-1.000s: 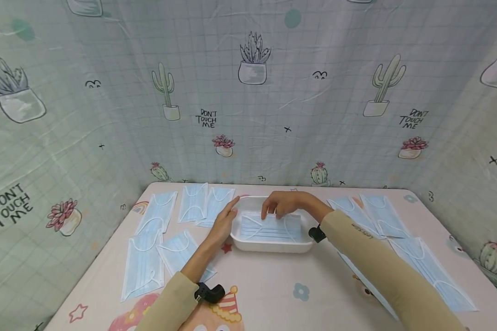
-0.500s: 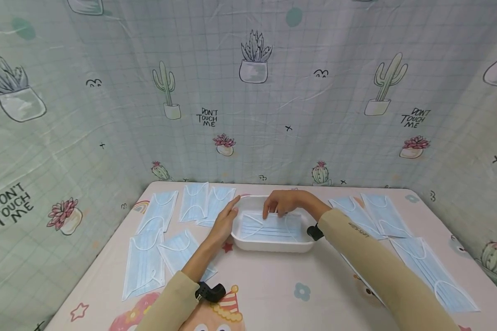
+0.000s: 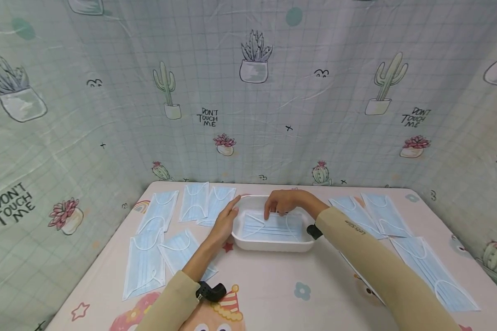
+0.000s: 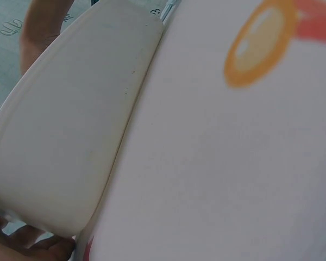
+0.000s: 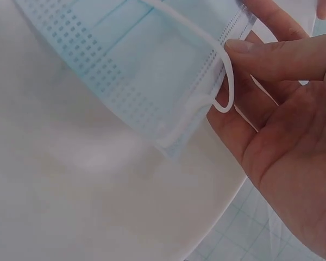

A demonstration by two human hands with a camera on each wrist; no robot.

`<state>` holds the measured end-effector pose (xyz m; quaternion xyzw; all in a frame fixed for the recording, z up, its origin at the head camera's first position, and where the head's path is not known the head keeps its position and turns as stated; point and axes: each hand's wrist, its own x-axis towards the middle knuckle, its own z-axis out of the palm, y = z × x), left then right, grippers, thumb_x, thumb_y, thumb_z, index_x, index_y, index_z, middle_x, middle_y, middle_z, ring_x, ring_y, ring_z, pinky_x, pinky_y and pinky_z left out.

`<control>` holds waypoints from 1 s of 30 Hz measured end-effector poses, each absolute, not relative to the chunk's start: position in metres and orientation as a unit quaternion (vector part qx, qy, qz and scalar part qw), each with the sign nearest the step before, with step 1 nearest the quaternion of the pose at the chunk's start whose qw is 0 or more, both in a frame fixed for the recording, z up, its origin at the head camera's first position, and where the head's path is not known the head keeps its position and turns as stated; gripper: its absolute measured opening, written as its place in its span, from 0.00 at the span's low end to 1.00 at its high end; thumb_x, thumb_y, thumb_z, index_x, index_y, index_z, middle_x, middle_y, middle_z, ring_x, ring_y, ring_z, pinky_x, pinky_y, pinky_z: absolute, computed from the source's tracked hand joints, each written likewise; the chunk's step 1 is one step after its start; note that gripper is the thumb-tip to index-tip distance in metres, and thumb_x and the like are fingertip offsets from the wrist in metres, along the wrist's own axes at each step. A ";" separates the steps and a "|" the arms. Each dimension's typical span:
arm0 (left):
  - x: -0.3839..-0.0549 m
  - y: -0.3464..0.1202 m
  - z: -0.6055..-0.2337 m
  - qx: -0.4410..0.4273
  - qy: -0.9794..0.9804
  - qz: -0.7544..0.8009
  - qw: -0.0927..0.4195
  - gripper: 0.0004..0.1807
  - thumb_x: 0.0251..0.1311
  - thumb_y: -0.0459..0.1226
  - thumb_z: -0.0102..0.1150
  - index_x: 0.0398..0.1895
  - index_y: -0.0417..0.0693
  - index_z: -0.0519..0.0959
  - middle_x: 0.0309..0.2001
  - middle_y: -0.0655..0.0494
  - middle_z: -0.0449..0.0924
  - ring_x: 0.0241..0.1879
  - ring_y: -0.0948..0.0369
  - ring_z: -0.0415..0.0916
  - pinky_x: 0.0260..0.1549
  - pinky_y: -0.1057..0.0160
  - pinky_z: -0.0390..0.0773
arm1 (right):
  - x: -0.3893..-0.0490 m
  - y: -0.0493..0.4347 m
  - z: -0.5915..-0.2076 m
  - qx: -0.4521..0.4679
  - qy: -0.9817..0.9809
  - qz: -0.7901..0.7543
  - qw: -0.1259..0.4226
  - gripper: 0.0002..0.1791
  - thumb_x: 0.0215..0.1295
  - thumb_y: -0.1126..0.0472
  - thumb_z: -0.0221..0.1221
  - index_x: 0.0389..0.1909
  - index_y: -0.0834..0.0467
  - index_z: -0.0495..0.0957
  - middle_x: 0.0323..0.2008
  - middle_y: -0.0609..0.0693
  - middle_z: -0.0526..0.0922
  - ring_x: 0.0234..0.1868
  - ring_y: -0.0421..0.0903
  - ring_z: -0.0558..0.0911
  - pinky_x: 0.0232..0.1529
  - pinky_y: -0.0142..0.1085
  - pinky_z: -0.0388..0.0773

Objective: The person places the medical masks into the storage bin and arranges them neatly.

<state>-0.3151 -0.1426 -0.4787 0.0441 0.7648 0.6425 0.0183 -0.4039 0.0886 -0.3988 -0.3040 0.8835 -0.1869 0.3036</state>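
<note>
A white plastic tray (image 3: 273,247) sits mid-table, with a pale blue face mask (image 3: 273,228) lying lengthwise inside it. Reaching in from the right, my right hand (image 3: 283,202) pinches the mask's far edge. In the right wrist view, the right thumb lies on the mask (image 5: 157,70) close to a white ear loop, with fingers behind the edge. My left hand (image 3: 222,223) holds the tray's left end by its rim. Bent fingers of that hand (image 4: 32,242) show against the tray's outer wall (image 4: 70,130) in the left wrist view. Whether more masks lie underneath is hidden.
Several face masks lie flat at the left, including one mask (image 3: 144,264) near the left edge. More lie at the right, among them a mask (image 3: 435,273) beyond my right sleeve (image 3: 381,262), which partly covers another. A printed curtain (image 3: 257,119) encloses the table (image 3: 269,289).
Both hands keep their places at the tray. My right hand and forearm shift very slightly; the mask in the tray stays almost where it was.
</note>
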 end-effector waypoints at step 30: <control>-0.317 -0.142 -0.475 0.041 0.765 0.642 0.025 0.27 0.82 0.45 0.38 0.82 0.64 0.59 0.83 0.51 0.54 0.82 0.47 0.49 0.80 0.38 0.48 | -0.395 0.082 -0.384 -0.291 0.900 -0.162 0.282 0.26 0.64 0.77 0.47 0.48 0.52 0.88 0.65 0.55 0.77 0.68 0.55 0.75 0.74 0.55 0.69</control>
